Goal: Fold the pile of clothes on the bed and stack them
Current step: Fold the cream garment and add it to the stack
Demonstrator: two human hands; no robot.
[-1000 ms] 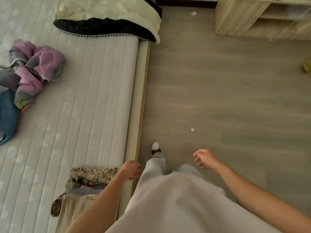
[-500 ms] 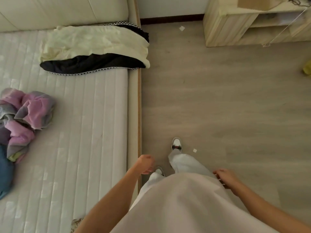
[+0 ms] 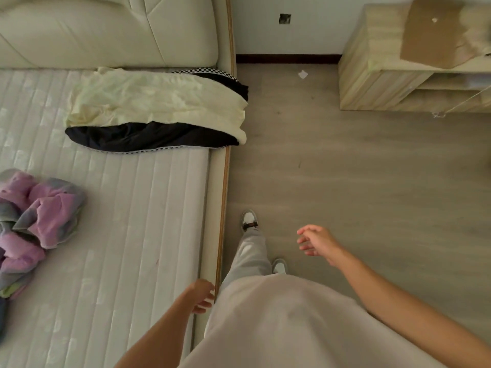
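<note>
Partly cut off: clothes pile [image 3: 34, 221]; both hands empty.

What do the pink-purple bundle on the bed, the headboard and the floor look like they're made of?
Pink-purple bundle: soft, fuzzy fabric, probably fleece or plush; it crumples in thick rounded folds.
Headboard: cream padded upholstery, likely leather or imitation; smooth, faint sheen, stitched seams.
Floor: grey wood-look planks, perhaps laminate; matte grain and long plank joints.

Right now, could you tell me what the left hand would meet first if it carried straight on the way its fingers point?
The left hand hangs open by the bed's wooden edge, fingers toward the person's trouser leg. That leg probably comes first, though depth is unclear.
</note>
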